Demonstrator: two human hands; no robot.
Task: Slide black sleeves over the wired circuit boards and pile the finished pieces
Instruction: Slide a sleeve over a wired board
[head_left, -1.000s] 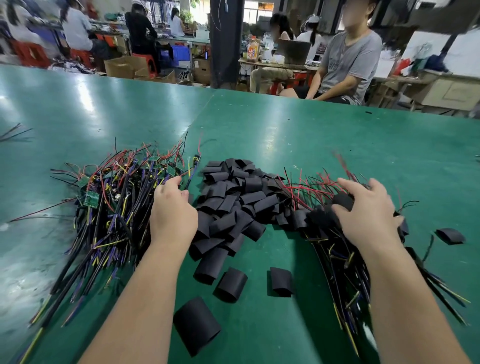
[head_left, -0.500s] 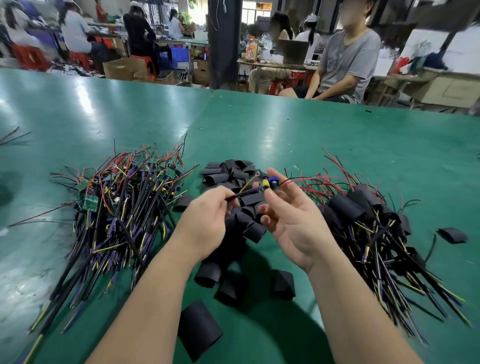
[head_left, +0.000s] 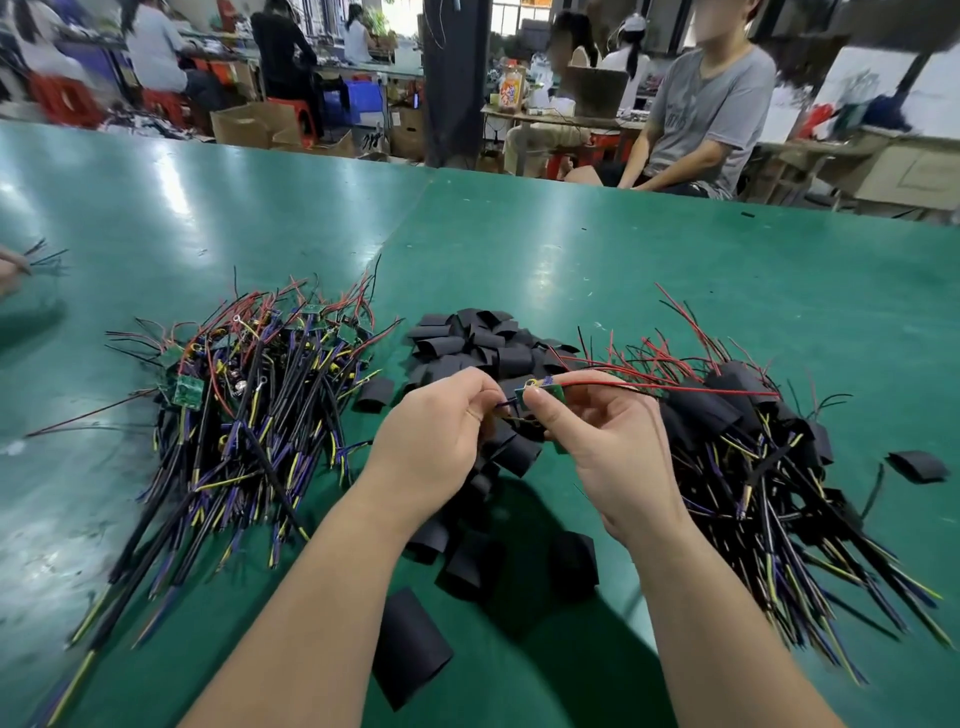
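Both hands were raised just above the green desk (head_left: 623, 260), meeting over the middle heap. The right hand (head_left: 608, 447) pinched a small green board (head_left: 551, 391) between thumb and fingers, its fingers curled in around it. A red wire (head_left: 675, 387) ran from the board off to the right, over the finished pile. The left hand (head_left: 436, 441) was closed to a narrow pinch at the board's left end, on what looked like its dark wires, though the fingers hid the exact grip. No sleeve was on that board that I could see.

Under and behind the hands lay the sleeves (head_left: 483, 343), short black tubes heaped loosely, with a few scattered nearer the person; one larger sleeve (head_left: 410, 644) lay between the forearms. Left of them sat the bare boards (head_left: 249, 415), a tangle of black, yellow, purple and red leads. To the right lay the finished pile (head_left: 753, 457), boards sheathed in black, wires fanned outward. A stray sleeve (head_left: 917, 465) lay apart beyond it. Across the desk a person in a grey shirt (head_left: 711, 109) sat.
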